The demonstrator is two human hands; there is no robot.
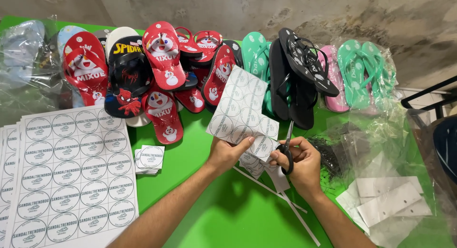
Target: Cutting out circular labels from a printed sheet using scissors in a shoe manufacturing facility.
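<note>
My left hand [227, 154] pinched the thin, floppy white round-label sheet [243, 112] at its lower edge; right-hand fingers [294, 144], beside the sheet, closed through black-handled scissors [287, 155].

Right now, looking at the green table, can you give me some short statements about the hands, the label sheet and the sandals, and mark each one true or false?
1. The right hand holds black-handled scissors. True.
2. The left hand rests empty on the green table. False: it holds up a partly cut sheet of round labels.
3. A small stack of cut square labels lies beside the full label sheets. True.
4. The flip-flops lie in front of the hands, at the near table edge. False: the red flip-flops and the teal flip-flops lie along the far side, by the wall.
</note>
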